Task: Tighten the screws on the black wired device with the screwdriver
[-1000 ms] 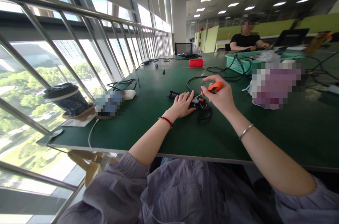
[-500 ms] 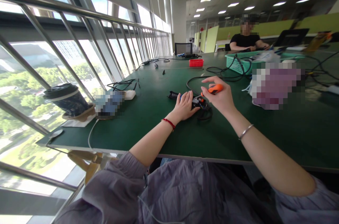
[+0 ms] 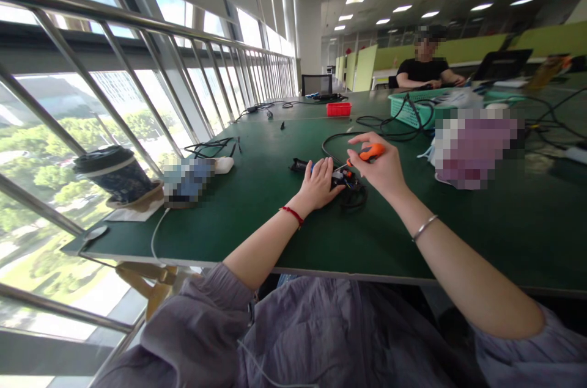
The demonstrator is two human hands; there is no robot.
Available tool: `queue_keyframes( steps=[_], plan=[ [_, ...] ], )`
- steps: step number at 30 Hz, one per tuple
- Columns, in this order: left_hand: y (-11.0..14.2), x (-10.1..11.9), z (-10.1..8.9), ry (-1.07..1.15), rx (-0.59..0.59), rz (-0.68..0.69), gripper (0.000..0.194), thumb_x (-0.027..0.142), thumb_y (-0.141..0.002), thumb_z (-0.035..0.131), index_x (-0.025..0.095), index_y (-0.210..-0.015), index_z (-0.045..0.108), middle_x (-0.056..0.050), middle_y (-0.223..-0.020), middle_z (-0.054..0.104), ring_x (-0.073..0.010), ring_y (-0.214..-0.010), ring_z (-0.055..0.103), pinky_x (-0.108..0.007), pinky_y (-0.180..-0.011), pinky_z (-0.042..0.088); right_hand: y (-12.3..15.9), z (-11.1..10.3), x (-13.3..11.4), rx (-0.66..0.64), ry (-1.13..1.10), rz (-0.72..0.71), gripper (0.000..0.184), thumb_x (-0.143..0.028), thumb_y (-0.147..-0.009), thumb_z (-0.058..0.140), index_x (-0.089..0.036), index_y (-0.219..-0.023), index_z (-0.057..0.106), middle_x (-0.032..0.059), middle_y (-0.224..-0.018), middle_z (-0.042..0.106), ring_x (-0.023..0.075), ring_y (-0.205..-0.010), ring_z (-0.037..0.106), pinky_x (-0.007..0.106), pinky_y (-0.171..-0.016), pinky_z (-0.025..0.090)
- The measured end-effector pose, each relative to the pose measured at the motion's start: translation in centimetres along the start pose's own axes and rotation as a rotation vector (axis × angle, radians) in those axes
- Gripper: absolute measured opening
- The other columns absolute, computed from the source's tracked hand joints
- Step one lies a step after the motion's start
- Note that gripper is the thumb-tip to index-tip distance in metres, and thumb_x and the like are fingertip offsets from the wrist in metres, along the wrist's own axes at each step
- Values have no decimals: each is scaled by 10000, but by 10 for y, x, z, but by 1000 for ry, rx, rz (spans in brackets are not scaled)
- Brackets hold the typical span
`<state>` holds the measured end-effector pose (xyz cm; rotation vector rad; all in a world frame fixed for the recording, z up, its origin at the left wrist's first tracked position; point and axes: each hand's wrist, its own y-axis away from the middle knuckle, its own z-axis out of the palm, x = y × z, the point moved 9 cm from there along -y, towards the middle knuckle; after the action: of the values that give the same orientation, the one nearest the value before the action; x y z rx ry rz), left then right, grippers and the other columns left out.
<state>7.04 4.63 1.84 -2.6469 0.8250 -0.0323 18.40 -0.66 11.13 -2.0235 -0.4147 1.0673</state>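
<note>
My right hand [image 3: 384, 169] is closed around the orange and black handle of a screwdriver [image 3: 373, 151]. Its thin metal shaft slants down to the left, to a black device [image 3: 300, 165] lying on the green table. That device has a dark tube-like end, a blue part and a more open end with small orange and white pieces; a black cable runs from it. Across its middle my left hand [image 3: 318, 185] is wrapped, holding it against the tabletop and hiding part of it. Whether the screwdriver's tip sits in a screw is too small to tell.
On the left stand a lidded cup [image 3: 117, 174], a blurred phone-like item [image 3: 188, 181] and a white case [image 3: 224, 165]. Farther back are a small red tray [image 3: 338, 109] and a green basket [image 3: 413, 110] with cables. A blurred pink pack [image 3: 479, 146] lies right. Another person [image 3: 426, 67] sits opposite.
Both hands, the screwdriver and the black device keep nearly the same places. The whole view has shifted very slightly.
</note>
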Motion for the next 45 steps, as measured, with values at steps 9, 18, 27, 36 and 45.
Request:
queue_keyframes(
  steps=[9,18,27,36,45],
  plan=[
    [-1,-1,-1,51,-31,13,716,485,-939,380,43,-1471,197,-158,-1509,302,-276,-1409,228,-467,-1176,108,0,0,0,37,-58,-31,348,-238,-699,643,-199,-1041,585,6,-788,614,137,-575,567,273,-595,491],
    [-3,-7,-3,100,-61,53,649,439,-948,375,110,-1480,201,-152,-1405,423,-278,-1334,330,-476,-1143,177,0,-1,3,23,18,-8,150,-261,-735,612,-207,-874,633,1,-691,625,144,-571,571,268,-594,465],
    [-6,-11,1,136,-69,83,663,441,-937,408,158,-1493,185,-145,-1381,429,-274,-1312,338,-481,-1128,191,0,1,-3,28,-58,-53,375,-211,-687,619,-190,-1058,574,22,-825,623,162,-654,595,276,-608,491],
    [-8,-15,-6,117,-80,136,554,424,-949,399,225,-1458,316,-95,-1326,498,-246,-1215,421,-401,-1070,295,0,-2,3,34,15,7,242,-256,-713,618,-205,-949,611,-2,-722,609,149,-580,570,280,-598,473],
    [-8,-15,-15,141,-61,163,485,384,-936,429,248,-1402,425,-72,-1299,538,-230,-1184,460,-370,-1052,327,0,0,3,30,-31,-21,301,-230,-703,621,-216,-1001,577,-20,-696,579,145,-528,548,292,-573,479]
  ],
)
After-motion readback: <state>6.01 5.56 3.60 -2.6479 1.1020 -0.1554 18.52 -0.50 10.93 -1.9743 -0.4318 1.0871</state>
